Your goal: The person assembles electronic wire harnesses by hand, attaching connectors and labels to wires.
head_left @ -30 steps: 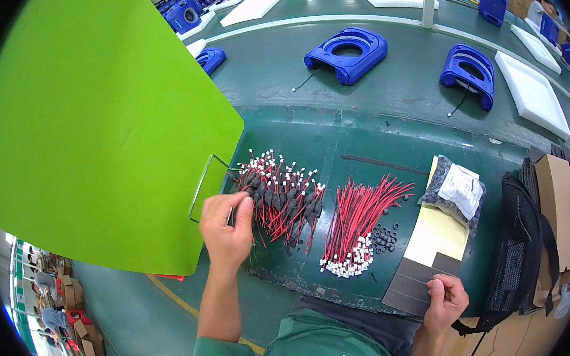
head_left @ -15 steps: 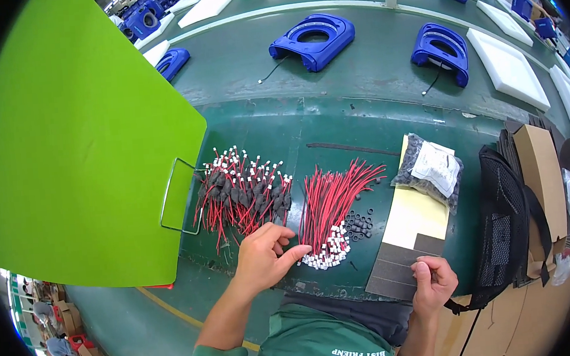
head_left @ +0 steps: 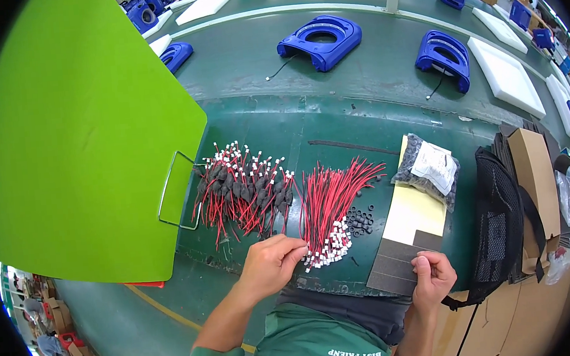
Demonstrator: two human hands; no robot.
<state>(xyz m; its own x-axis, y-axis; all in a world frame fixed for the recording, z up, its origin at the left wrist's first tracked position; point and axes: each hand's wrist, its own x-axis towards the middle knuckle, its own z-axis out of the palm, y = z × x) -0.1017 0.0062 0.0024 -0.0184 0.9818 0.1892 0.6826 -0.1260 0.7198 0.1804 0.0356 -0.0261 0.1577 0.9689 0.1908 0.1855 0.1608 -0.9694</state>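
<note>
My left hand [head_left: 271, 263] is closed in a pinch at the near left edge of a bundle of red and black wires [head_left: 327, 201] with white connectors [head_left: 330, 247]. Whatever its fingertips grip there is too small to make out. Over the right edge of a dark grey foam sheet [head_left: 392, 266], cut into strips, my right hand [head_left: 433, 275] has thumb and fingers pressed together; anything between them is hidden. Small black rings [head_left: 359, 220] lie beside the bundle. To the left is a pile of wires with dark foam wrapped around them [head_left: 245, 188].
A green board [head_left: 88, 140] with a wire handle [head_left: 166, 197] stands at left. A bag of black parts [head_left: 426, 167] rests on yellow paper [head_left: 408, 208]. A black mesh backrest [head_left: 499, 221] and cardboard [head_left: 538, 178] are at right. Blue housings [head_left: 321, 41] sit on the far conveyor.
My left hand has moved slightly down, and its thumb and fingers have closed together at the connectors. My right hand stays nearly where it was. The blue housings have shifted slightly.
</note>
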